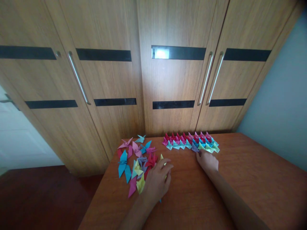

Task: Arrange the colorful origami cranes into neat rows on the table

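Observation:
My left hand (157, 180) hovers at the right side of a loose group of folded paper cranes, its fingers bent and apart. A yellow paper crane (161, 157) shows partly behind those fingers, and a blue tip peeks out below the palm. At the front of the neat rows, my right hand (208, 160) pinches a purple paper crane (194, 148). That crane sits between the light blue cranes (178, 145) and the yellow-green cranes (209, 147). Behind them stand red cranes (176, 137) and pink ones. My right fingertips are partly hidden.
The loose cranes, among them a blue one (122, 162) and a red one (151, 160), lie near the left edge of the wooden table (187, 198). Wooden wardrobe doors (170, 80) rise behind the table, with a pale wall (275, 115) at the right.

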### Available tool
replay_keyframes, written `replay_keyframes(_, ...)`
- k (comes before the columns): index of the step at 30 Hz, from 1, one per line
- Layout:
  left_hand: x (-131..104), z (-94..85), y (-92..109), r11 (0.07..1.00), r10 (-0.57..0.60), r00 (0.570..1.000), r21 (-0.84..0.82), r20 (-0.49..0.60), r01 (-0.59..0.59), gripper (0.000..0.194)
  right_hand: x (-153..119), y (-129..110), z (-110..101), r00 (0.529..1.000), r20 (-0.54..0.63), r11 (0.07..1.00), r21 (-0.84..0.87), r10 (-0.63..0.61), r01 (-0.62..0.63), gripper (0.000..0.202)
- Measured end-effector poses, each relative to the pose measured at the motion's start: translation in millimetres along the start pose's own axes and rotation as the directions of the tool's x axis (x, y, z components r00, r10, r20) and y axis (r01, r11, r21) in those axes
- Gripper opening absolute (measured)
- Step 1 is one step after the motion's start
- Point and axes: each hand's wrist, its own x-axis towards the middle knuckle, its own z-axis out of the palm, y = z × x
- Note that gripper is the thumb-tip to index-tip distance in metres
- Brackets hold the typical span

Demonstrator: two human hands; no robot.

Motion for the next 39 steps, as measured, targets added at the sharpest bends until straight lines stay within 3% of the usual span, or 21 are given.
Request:
replay_keyframes(5,3.5,-5.6,-7.9,1.000,-0.027,1.000,0.008,-0.014,0.028,0.034,-12.9,4.8,2.7,0.998,0.029,0.996,0.070,-0.053,0.051,0.033)
replay_keyframes(14,4.8,-38.5,-44.2,0.988,-0.142,0.988,0.052,-0.068,0.146,0.023,-20.3,5.7,6.8,0.952,0.070,0.922,0.280,-0.299,0.268,0.023)
replay_keyframes(24,-26.2,-70.0,-55.6,0.977,-0.187,0.982,0.100,-0.016,0.188,0.029,-28.9,-6.8,5.3,0.853,0.091,0.810,0.381,-0.513,0.446,0.017)
replay_keyframes(32,-85.5,-64.1,-35.7,0.874,-0.330,0.929,0.317,-0.169,0.368,0.030,-30.3,-8.7,5.4,0.838,0.063,0.797,0.354,-0.543,0.490,0.018)
replay_keyframes(39,-102.0,-52.0,-28.7,0.827,-0.457,0.882,0.309,-0.118,0.470,0.023,-29.5,-8.2,5.9,0.841,0.080,0.799,0.372,-0.534,0.472,0.017)
